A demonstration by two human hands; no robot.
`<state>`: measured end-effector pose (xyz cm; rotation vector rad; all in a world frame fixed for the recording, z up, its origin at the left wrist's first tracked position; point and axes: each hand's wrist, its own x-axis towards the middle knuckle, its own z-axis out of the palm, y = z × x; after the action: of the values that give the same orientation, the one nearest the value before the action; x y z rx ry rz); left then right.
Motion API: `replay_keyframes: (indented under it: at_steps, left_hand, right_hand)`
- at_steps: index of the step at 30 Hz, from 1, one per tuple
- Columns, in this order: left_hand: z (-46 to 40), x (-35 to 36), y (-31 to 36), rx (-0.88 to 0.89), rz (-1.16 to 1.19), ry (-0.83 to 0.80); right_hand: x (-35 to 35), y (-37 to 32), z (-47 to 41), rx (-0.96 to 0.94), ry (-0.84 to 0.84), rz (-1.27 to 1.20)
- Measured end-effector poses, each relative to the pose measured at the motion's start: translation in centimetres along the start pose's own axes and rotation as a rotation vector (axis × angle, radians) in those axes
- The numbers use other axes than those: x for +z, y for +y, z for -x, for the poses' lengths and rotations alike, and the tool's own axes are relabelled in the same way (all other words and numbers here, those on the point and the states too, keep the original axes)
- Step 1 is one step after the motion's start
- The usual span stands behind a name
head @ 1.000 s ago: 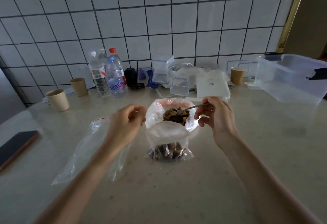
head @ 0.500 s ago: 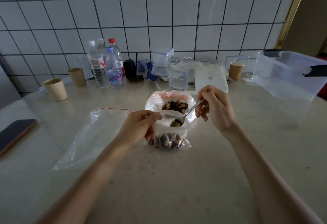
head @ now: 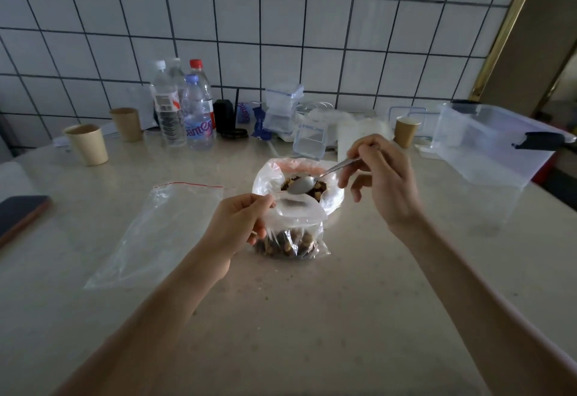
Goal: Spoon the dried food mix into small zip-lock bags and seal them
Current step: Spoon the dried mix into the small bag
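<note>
Dried mix is sitting in the small bag the left hand is pinching open, while the right hand is gripping the spoon, now emptied, over the bigger supply bag behind.

The left hand is pinching the rim of a small zip-lock bag that's sitting on the desk, already holding some dried mix. The right hand is gripping a spoon, its bowl hovering over the bigger bag of mix right behind. An empty zip-lock bag is lying flat to the left.
</note>
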<state>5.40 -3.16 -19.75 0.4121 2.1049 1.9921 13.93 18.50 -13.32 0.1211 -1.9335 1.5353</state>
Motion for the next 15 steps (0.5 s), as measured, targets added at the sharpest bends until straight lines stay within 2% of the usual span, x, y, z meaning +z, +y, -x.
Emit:
replay_keyframes:
  at_steps: [2,5,9,15]
  left_hand:
    - [-0.2,0.0,-0.2,0.001,0.007,0.005]
    - [-0.3,0.0,-0.3,-0.009,-0.007,0.011]
    - [-0.3,-0.1,-0.5,-0.017,-0.021,0.019]
    - [-0.1,-0.1,-0.4,0.001,-0.036,0.027]
  right_hand:
    - [-0.3,1.2,-0.4,0.185,0.153,-0.189]
    - [-0.4,3.2,-0.5,0.413,0.265,-0.244]
    - [0.1,5.8,-0.1,0.614,0.226,-0.164]
    - [0.4,6.8,0.5,0.703,0.144,-0.038]
